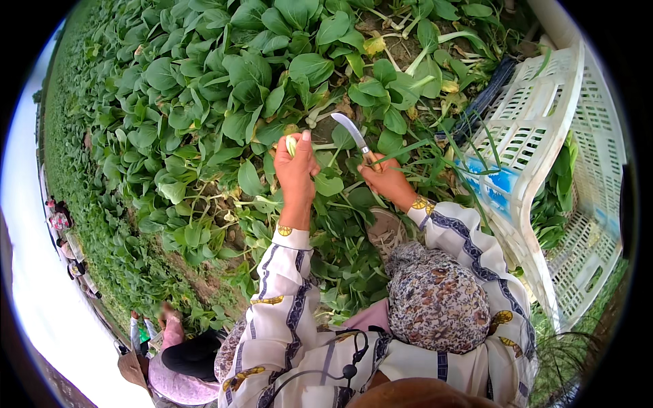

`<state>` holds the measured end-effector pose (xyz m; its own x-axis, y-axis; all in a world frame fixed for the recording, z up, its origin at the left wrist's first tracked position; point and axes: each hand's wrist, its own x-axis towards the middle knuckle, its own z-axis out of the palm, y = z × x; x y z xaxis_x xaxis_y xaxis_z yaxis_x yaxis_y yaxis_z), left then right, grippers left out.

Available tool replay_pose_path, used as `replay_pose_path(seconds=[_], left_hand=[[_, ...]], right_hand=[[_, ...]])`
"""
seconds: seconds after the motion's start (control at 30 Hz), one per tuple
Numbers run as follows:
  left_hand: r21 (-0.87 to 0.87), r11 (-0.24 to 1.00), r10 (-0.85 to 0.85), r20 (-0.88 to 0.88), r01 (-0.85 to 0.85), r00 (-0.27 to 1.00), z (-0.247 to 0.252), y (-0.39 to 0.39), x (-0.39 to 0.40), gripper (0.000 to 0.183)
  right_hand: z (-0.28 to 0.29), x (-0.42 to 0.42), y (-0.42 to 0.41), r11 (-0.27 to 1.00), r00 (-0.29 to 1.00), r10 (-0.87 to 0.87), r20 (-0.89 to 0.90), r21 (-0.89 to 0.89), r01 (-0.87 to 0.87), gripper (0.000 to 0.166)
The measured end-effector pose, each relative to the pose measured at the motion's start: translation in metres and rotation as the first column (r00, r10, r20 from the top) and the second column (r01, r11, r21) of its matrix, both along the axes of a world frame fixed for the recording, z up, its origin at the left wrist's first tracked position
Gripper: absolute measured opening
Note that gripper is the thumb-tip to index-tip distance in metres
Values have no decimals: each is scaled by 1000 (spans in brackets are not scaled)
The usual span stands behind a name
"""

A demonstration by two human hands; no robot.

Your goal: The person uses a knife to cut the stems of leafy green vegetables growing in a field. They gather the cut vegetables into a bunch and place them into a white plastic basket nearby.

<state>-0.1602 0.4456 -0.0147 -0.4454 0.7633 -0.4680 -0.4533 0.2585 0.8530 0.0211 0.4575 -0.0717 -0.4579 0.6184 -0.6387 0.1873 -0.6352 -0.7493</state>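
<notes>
My left hand is raised over the leafy greens, its fingers closed around a small pale green vegetable piece. Most of that piece is hidden by the fingers and thumb. To the right, my right hand grips the wooden handle of a curved-blade knife. The blade points up and to the left, apart from my left hand. Below and around both hands grow broad-leaved bok choy plants. A cut-looking pale stalk base lies among the leaves just beyond my left hand.
At the right a white plastic crate lies tilted, with green leaves inside. My shoe rests among loose leaves. A person in pink is close by at lower left; other people are farther off.
</notes>
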Motion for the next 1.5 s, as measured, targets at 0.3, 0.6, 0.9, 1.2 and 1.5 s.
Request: replay_pose_path(seconds=[0.3,0.6,0.9,1.2,1.5], left_hand=[[-320,794,-524,-793,517,313,0,65,8,19],[-778,489,-619,-629,395,-470,-10,142,10,18],[-834,477,-435,-499,278,-749,-46,196,-15,12],[-701,636,-485,-689,324,-538,-70,174,-87,26],[-677,672,-454,-696,299,-556,-78,167,-99,24]], right_hand=[[-20,-45,58,775,983,-179,48,622,111,29],[-39,-41,118,909,935,-354,-18,230,349,42],[-37,-33,120,912,935,-354,10,226,343,42],[-25,-48,74,915,977,-161,-142,350,202,39],[-63,-83,148,898,967,-255,16,375,231,38]])
